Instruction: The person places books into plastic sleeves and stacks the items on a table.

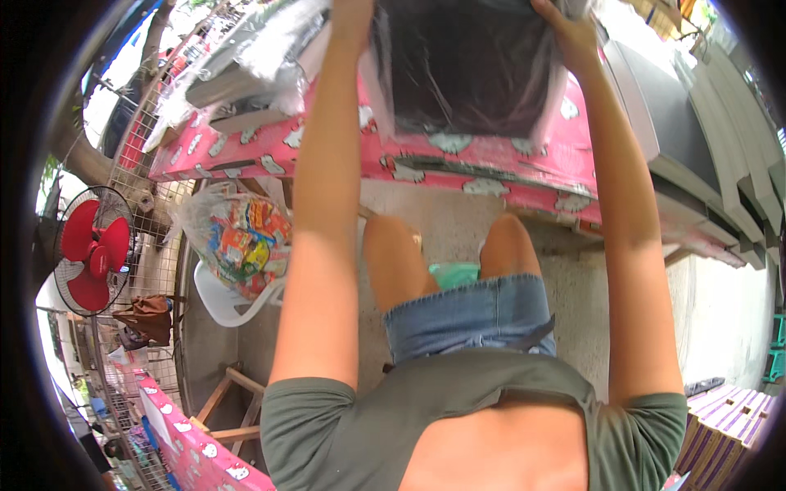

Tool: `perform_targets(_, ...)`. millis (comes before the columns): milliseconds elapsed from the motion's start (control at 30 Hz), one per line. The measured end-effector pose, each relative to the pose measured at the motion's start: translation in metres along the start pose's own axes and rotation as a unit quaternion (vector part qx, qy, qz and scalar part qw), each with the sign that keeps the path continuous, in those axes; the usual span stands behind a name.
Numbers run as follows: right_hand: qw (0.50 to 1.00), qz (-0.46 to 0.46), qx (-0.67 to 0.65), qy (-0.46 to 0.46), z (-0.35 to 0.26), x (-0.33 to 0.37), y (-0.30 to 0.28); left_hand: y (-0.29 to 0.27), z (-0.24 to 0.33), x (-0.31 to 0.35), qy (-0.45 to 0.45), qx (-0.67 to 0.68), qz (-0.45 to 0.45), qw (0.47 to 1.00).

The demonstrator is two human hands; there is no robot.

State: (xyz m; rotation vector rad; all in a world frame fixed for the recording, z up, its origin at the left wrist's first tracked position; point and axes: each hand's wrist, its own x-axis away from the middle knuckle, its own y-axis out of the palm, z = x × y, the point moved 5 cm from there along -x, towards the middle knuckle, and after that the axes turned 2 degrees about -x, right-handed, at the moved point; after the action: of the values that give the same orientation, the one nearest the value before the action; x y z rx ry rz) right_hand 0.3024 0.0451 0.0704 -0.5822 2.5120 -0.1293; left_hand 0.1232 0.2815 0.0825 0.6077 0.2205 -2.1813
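Observation:
A black, flat rectangular piece in clear plastic wrapping lies in front of me at the top of the view, over the pink table. Its far end is cut off by the picture's edge. At its left side is my left hand, whose fingers run out of view. My right hand grips the right side, with fingers at the piece's edge. Both arms reach straight forward. What exactly the wrapped piece is, I cannot tell.
The table's pink patterned cover hangs below the piece. More plastic-wrapped pieces lie at left, and grey panels are stacked at right. A bag of colourful packets rests on a white chair. A red-bladed fan stands far left.

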Motion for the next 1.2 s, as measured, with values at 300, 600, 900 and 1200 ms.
perform_targets(300, 0.976, -0.040, -0.210, -0.030, -0.003, 0.001, 0.009, 0.001, 0.000, -0.012, 0.069, 0.014, -0.018, 0.997)
perform_targets(600, 0.960, -0.030, -0.267, 0.078, 0.050, -0.019, 0.005, 0.001, -0.011, 0.008, 0.020, 0.042, -0.029, 0.998)
perform_targets(900, 0.968, -0.033, -0.243, 0.057, 0.060, -0.015, -0.013, -0.043, -0.145, 0.094, -0.298, 0.141, -0.155, 0.931)
perform_targets(1200, 0.965, 0.055, -0.254, 0.028, 0.064, -0.007, -0.027, -0.087, -0.112, 0.088, -0.304, 0.332, -0.088, 0.889)
